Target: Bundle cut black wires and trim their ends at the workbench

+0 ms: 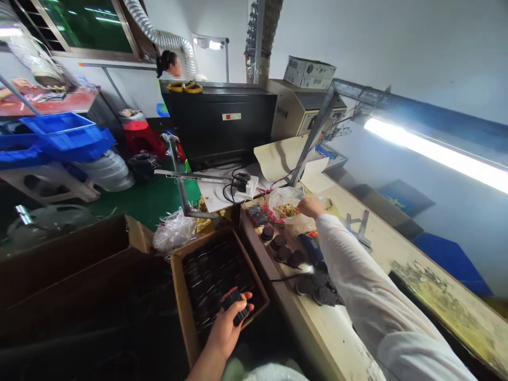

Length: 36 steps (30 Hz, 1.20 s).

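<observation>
My left hand (227, 328) is closed round a small black ribbed part (235, 305) with reddish marks on its top edge. It is over a cardboard box (183, 312) holding rows of dark round pieces. On the bench, my right hand (312, 207) reaches to the edge of a clear plastic bag (280, 198) with small orange and yellow pieces (289, 210) inside. The fingertips of that hand are hidden against the bag. Several black round parts (279, 242) stand on the bench in front of the bag.
A metal frame with a lit tube lamp (436, 153) crosses above the bench (381, 238). Behind are a black cabinet (222, 121) and a power strip (246, 189). Blue bins (65, 132) stand at the left. A person's head (170, 64) shows behind the cabinet.
</observation>
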{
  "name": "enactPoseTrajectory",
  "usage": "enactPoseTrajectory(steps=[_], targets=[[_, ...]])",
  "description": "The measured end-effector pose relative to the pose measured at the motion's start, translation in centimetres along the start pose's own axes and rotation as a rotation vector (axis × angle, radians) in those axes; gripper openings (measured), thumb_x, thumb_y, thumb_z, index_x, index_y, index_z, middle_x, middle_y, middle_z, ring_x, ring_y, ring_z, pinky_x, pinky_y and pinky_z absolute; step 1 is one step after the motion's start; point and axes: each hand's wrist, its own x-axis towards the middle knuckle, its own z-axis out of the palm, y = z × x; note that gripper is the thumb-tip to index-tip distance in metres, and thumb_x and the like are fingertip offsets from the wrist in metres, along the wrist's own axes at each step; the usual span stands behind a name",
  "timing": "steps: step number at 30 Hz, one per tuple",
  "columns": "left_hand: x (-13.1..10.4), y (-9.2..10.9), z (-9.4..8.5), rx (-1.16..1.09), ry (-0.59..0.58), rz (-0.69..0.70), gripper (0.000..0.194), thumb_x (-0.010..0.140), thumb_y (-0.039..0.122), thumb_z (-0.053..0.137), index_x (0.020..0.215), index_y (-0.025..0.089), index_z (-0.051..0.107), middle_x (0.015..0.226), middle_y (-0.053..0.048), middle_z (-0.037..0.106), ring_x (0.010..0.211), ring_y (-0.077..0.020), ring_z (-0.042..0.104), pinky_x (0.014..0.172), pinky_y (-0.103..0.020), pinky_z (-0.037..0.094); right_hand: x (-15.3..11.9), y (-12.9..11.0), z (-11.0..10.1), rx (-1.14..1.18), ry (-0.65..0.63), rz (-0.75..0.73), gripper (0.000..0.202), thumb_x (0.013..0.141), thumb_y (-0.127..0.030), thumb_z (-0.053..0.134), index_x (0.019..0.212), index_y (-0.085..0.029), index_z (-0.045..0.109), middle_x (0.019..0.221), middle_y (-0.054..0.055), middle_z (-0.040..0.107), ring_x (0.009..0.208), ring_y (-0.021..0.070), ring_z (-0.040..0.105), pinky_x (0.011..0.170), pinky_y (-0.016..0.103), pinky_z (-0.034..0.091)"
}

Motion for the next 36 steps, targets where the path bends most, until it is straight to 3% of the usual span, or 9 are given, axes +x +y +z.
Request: enactPoseTrajectory(steps=[5, 10, 16, 21, 24, 28, 31, 36], targets=[[1.0, 0.7, -1.7, 0.025, 0.052, -0.015, 0.028, 0.048, 0.02, 0.083, 0.07, 0.02, 0.067, 0.078, 0.0, 0.072, 0.072, -0.017, 0.066, 0.071, -0.028, 0.055, 2.7, -0.8, 1.5, -0.029, -0.046, 0.132, 0.029, 0.079, -0.018, 0.058, 0.103, -0.011, 0.073, 0.108, 0.025, 0.067, 0.098, 0.0335, 0.065, 0.081, 0.04, 0.049], [1.5, 1.7, -1.3, 0.065, 0.05, 0.009, 0.028, 0.047, 0.023, 0.082, 0.071, 0.017, 0.068, 0.081, -0.004, 0.073, 0.072, -0.0178, 0.066, 0.072, -0.029, 0.055, 3.6, -1.1, 2.3, 0.038, -0.051, 0.194, 0.026, 0.074, -0.017, 0.062, 0.097, -0.011, 0.073, 0.099, 0.024, 0.069, 0.094, 0.0327, 0.066, 0.078, 0.04, 0.049], [1.8, 2.5, -0.8, 0.054, 0.035, 0.037, 0.025, 0.049, 0.02, 0.08, 0.07, 0.016, 0.068, 0.08, -0.003, 0.072, 0.07, -0.017, 0.066, 0.071, -0.029, 0.054, 3.4, 0.1, 0.5, 0.28, 0.041, 0.159, 0.017, 0.075, -0.022, 0.06, 0.085, -0.017, 0.073, 0.081, 0.009, 0.071, 0.079, 0.0196, 0.063, 0.069, 0.027, 0.045], [2.4, 2.9, -0.1, 0.035, -0.03, 0.051, 0.026, 0.05, 0.019, 0.08, 0.072, 0.016, 0.066, 0.08, -0.002, 0.072, 0.071, -0.0153, 0.065, 0.072, -0.027, 0.052, 1.6, -0.4, -1.7, 0.516, 0.089, 0.133, 0.021, 0.073, -0.033, 0.062, 0.077, -0.014, 0.07, 0.055, 0.0, 0.056, 0.055, 0.0125, 0.049, 0.055, 0.025, 0.039], [2.8, 3.6, 1.6, 0.041, -0.108, 0.102, 0.022, 0.052, 0.019, 0.079, 0.069, 0.015, 0.065, 0.083, -0.003, 0.072, 0.069, -0.0147, 0.064, 0.071, -0.027, 0.05, -1.3, -2.1, -3.1, 0.674, 0.051, 0.05, 0.028, 0.074, -0.042, 0.061, 0.081, -0.016, 0.068, 0.055, -0.004, 0.051, 0.05, 0.0091, 0.041, 0.05, 0.023, 0.035], [2.3, 4.7, 5.6, 0.082, -0.233, 0.195, 0.022, 0.053, 0.021, 0.078, 0.071, 0.015, 0.065, 0.09, -0.004, 0.072, 0.065, -0.014, 0.063, 0.068, -0.028, 0.048, -8.1, -5.4, -3.8, 1.03, -0.083, -0.241, 0.036, 0.071, -0.052, 0.066, 0.077, -0.017, 0.064, 0.061, -0.003, 0.051, 0.053, 0.0084, 0.04, 0.05, 0.022, 0.033], [0.9, 4.7, 8.5, 0.11, -0.309, 0.245, 0.022, 0.053, 0.022, 0.077, 0.07, 0.015, 0.065, 0.085, -0.003, 0.071, 0.063, -0.0138, 0.062, 0.066, -0.028, 0.047, -14.1, -7.4, -2.6, 1.067, -0.155, -0.36, 0.038, 0.074, -0.055, 0.065, 0.077, -0.018, 0.063, 0.063, -0.002, 0.054, 0.056, 0.01, 0.043, 0.053, 0.024, 0.034], [-1.8, 2.6, 10.5, 0.199, -0.44, 0.313, 0.018, 0.055, 0.024, 0.075, 0.069, 0.015, 0.068, 0.072, -0.002, 0.069, 0.063, -0.0144, 0.061, 0.07, -0.028, 0.046, -21.3, -7.3, 0.7, 1.018, -0.023, -0.412, 0.034, 0.081, -0.053, 0.061, 0.08, -0.019, 0.063, 0.076, 0.002, 0.058, 0.068, 0.0146, 0.051, 0.06, 0.026, 0.04]])
